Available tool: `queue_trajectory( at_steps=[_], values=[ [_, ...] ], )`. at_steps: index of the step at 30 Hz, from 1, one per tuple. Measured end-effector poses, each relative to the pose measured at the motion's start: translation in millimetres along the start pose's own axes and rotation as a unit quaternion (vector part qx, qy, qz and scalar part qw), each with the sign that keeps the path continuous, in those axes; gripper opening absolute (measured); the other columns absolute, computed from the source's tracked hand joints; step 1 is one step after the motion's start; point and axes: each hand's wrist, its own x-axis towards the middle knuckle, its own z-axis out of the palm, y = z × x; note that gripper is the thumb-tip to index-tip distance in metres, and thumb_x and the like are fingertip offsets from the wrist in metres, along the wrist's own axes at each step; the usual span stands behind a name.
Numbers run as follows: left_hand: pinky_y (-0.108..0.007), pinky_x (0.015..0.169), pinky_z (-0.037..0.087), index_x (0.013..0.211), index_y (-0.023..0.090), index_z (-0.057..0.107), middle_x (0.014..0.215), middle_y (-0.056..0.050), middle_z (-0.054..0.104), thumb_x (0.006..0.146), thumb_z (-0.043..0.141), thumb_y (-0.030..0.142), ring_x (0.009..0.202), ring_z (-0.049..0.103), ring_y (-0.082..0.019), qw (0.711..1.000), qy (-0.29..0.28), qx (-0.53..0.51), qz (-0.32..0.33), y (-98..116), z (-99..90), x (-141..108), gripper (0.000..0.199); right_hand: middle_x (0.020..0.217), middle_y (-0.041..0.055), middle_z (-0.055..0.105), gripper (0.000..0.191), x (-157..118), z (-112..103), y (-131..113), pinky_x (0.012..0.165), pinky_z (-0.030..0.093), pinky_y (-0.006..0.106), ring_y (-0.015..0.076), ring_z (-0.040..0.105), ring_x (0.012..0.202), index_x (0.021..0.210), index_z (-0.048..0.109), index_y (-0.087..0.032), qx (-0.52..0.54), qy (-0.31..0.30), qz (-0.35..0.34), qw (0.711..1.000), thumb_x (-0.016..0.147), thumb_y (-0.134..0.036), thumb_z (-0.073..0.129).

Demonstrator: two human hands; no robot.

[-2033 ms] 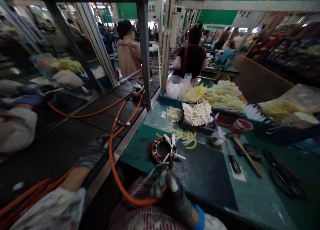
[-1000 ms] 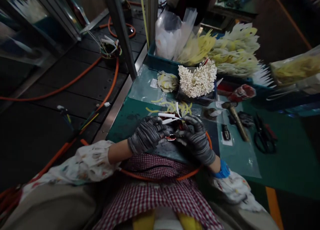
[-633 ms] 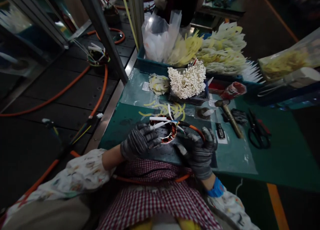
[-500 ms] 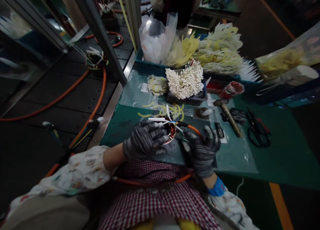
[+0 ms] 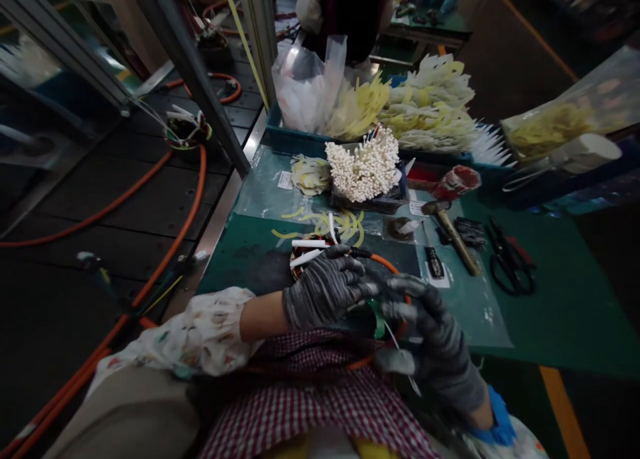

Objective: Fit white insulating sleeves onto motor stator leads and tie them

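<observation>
The ring (image 5: 296, 267) lies on the desk (image 5: 565, 299), partly hidden by the left hand (image 5: 327, 289), white tubes (image 5: 308, 244) at its far side. Whether the left grip is closed on anything, I cannot tell. The right hand (image 5: 430, 342) has thumb and fingers apart, near the orange cable (image 5: 385, 263). Yellow strips (image 5: 359, 231) lie just beyond the ring.

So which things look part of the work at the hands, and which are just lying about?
Likely in play:
- wound ring, partly under the left hand
- white tubes at the ring
- orange cable, by the right hand

Lying about:
- hammer
- scissors
- red cup
</observation>
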Motion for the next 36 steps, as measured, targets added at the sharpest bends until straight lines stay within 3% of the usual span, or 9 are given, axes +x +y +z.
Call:
queue_trajectory(
  at_steps=[7,10,18,20,23,26,29,32,36],
  values=[
    [-0.054,0.123,0.037,0.141,0.025,0.065,0.111,-0.006,0.080,0.104,0.056,0.044,0.113,0.071,-0.026,0.998,-0.020,-0.052,0.028,-13,-32.8,5,0.043,0.102,-0.0008,0.084,0.018,19,8,-12,0.076,0.070,0.027,0.0187,0.082,0.084,0.118,0.077,-0.032,0.108,-0.160,0.104,0.976,0.104,-0.033,0.065],
    [-0.049,0.124,0.039,0.149,0.019,0.054,0.126,-0.011,0.076,0.105,0.051,0.042,0.121,0.070,-0.025,0.997,0.046,-0.065,0.000,-6,-32.5,-4,0.050,0.076,-0.0039,0.082,0.021,24,4,-17,0.049,0.062,0.021,0.0152,0.076,0.057,0.100,0.080,-0.030,0.100,-0.188,0.132,0.968,0.105,-0.040,0.063],
    [-0.057,0.126,0.041,0.158,0.014,0.039,0.146,-0.022,0.066,0.099,0.054,0.069,0.149,0.053,-0.034,0.987,0.143,-0.057,-0.051,32,-1.1,-32,0.082,0.109,-0.0011,0.084,0.035,11,4,-6,0.087,0.071,0.036,0.0226,0.081,0.102,0.125,0.076,-0.038,0.054,-0.060,-0.025,0.996,0.101,-0.018,0.062],
    [-0.053,0.125,0.044,0.158,0.014,0.040,0.149,-0.021,0.063,0.104,0.054,0.054,0.152,0.050,-0.031,0.983,0.149,-0.083,-0.070,35,8.1,-32,0.068,0.111,-0.0005,0.083,0.040,8,17,-8,0.088,0.070,0.038,0.0237,0.080,0.105,0.128,0.074,-0.039,0.062,-0.035,-0.016,0.997,0.098,-0.015,0.065],
    [-0.051,0.121,0.050,0.163,0.017,0.034,0.155,-0.020,0.059,0.108,0.045,0.034,0.150,0.052,-0.029,0.978,0.142,-0.113,-0.104,32,20.0,-31,0.058,0.110,0.0002,0.079,0.032,9,46,-14,0.084,0.070,0.040,0.0230,0.078,0.099,0.116,0.074,-0.036,0.127,0.140,0.051,0.981,0.092,-0.015,0.074],
    [-0.053,0.119,0.051,0.167,0.019,0.029,0.159,-0.019,0.055,0.109,0.040,0.038,0.150,0.052,-0.029,0.982,0.107,-0.109,-0.110,23,20.1,-37,0.062,0.096,0.0028,0.074,0.016,21,62,-11,0.077,0.067,0.042,0.0228,0.075,0.083,0.093,0.070,-0.030,0.244,0.245,0.100,0.933,0.098,-0.045,0.070],
    [-0.053,0.125,0.045,0.161,0.018,0.039,0.157,-0.020,0.057,0.108,0.043,0.050,0.153,0.049,-0.029,0.991,0.079,-0.107,-0.006,5,2.3,-48,0.063,0.072,0.0058,0.067,0.065,40,51,13,0.064,0.064,0.042,0.0231,0.068,0.064,0.075,0.065,-0.026,0.288,0.174,0.097,0.936,0.101,-0.077,0.036],
    [-0.048,0.124,0.045,0.146,0.019,0.055,0.140,-0.014,0.071,0.101,0.056,0.054,0.141,0.061,-0.027,0.988,0.067,-0.107,0.089,-16,-21.1,-55,0.056,0.084,0.0066,0.074,0.053,65,32,45,0.080,0.065,0.043,0.0245,0.073,0.082,0.090,0.070,-0.025,0.169,0.113,0.161,0.966,0.102,-0.071,0.047],
    [-0.036,0.112,0.052,0.123,0.024,0.065,0.118,-0.004,0.080,0.100,0.065,0.031,0.120,0.071,-0.018,0.982,0.176,-0.068,0.002,-39,-35.8,-47,0.024,0.091,0.0062,0.079,0.061,97,31,70,0.077,0.067,0.039,0.0213,0.074,0.082,0.096,0.076,-0.024,0.148,-0.154,0.147,0.966,0.101,-0.075,0.044]
  ],
)
